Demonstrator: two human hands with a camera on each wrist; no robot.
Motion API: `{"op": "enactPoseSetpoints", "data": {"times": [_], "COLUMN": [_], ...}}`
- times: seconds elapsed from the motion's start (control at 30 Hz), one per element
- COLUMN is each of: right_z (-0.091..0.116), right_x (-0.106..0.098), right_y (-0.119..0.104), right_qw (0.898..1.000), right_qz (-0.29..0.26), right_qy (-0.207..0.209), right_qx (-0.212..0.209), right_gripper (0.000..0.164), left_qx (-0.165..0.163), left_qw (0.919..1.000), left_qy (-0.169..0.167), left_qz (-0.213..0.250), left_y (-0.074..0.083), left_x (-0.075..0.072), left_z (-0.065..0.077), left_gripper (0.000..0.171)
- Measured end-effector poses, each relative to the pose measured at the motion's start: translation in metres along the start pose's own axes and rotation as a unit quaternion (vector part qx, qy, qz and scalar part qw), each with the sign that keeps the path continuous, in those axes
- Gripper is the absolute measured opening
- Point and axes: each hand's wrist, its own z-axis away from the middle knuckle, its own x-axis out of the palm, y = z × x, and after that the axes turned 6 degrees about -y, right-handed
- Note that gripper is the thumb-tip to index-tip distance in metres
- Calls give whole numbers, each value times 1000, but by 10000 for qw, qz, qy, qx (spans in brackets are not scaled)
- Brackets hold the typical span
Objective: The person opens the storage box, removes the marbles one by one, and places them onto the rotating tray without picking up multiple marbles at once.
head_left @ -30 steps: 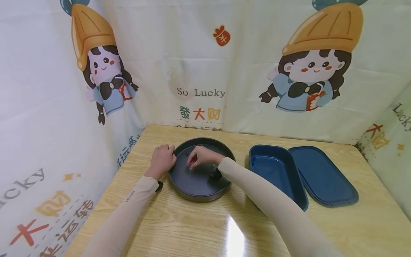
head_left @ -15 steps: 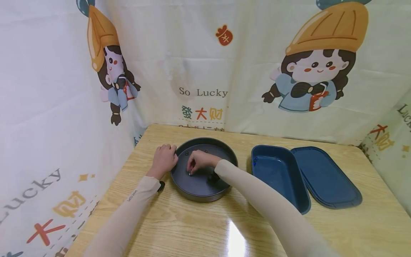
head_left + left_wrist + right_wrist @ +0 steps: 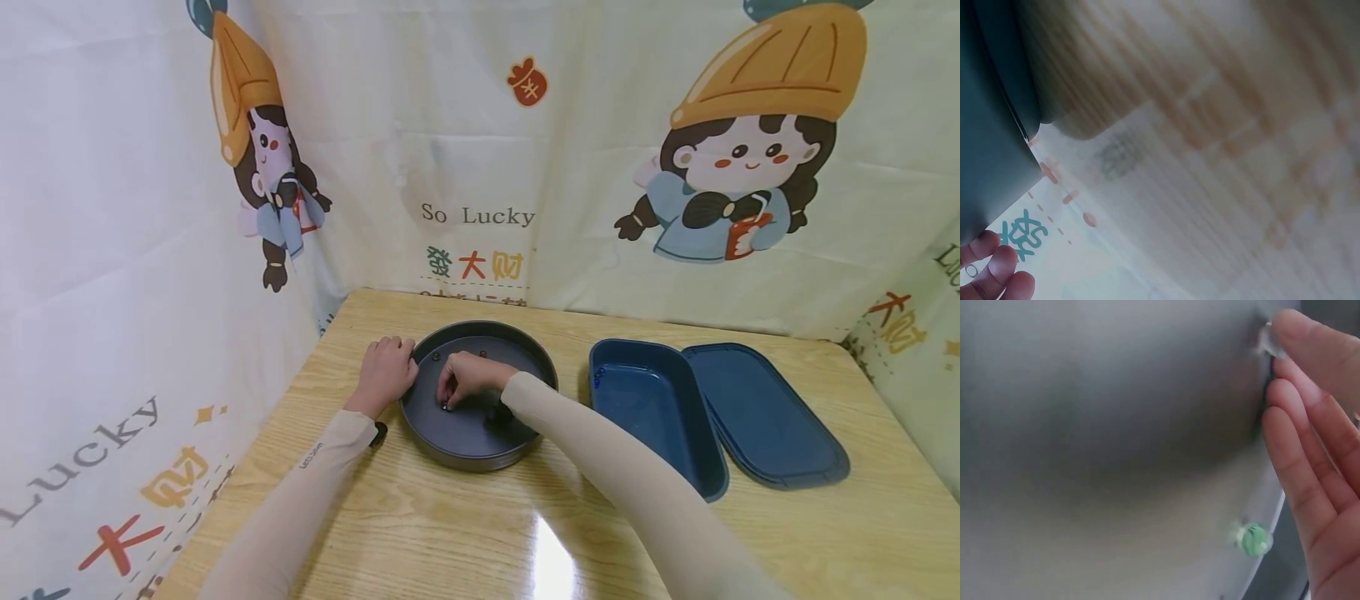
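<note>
A round dark pan (image 3: pixel 465 446) lies on the wooden table. Its left rim is gripped by my left hand (image 3: pixel 384 373), whose curled fingers also show at the lower left of the left wrist view. My right hand (image 3: pixel 471 377) reaches down inside the pan. Between thumb and forefinger it pinches a small clear marble (image 3: pixel 1270 340), close to the pan's floor; the fingertips partly hide it. A clear marble with green swirls (image 3: pixel 1254 540) lies nearby in the right wrist view. Two dark brownish marbles (image 3: pixel 436 356) sit toward the pan's far side.
Right of the pan stands a deep blue rectangular box (image 3: pixel 637 408) with a few blue marbles (image 3: pixel 597 379) in its far left corner. A flat blue lid (image 3: pixel 768 417) lies beside it. A printed curtain (image 3: pixel 480 150) closes off the table's back and sides.
My right hand has come slightly lower and nearer inside the pan, its fingertips now close to the floor. The left hand keeps its place on the rim. The head view has turned slightly.
</note>
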Motion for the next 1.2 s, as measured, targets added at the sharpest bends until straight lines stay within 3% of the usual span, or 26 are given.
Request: {"op": "enactPoseSetpoints", "data": {"times": [0.13,0.27,0.47,0.73,0.97,1.2], "right_z": [8,31,91,176,230,245], "right_x": [-10,-29,-61,-84,-72,-32], "right_y": [-2,-10,-23,-8,42,87], "right_qw": [9999,9990,9950,9818,9661,9614], "right_qz": [-49,-133,-331,-298,-345,-695], "right_qy": [108,314,822,1873,2394,2335], "right_qx": [-118,-300,-456,94,900,1283], "right_gripper": [18,23,24,20,19,20], "left_qx": [3,-2,-29,-76,-84,-148], "left_qw": [10000,10000,10000,9999,9999,9995], "left_qy": [-24,-51,-58,-52,-54,-241], "left_qz": [10,16,-11,51,122,139], "left_y": [0,-1,1,1,0,1], "left_x": [1,2,-2,-5,-4,-1], "left_z": [-1,-1,-1,0,1,0], "left_gripper": [15,17,18,17,15,13]}}
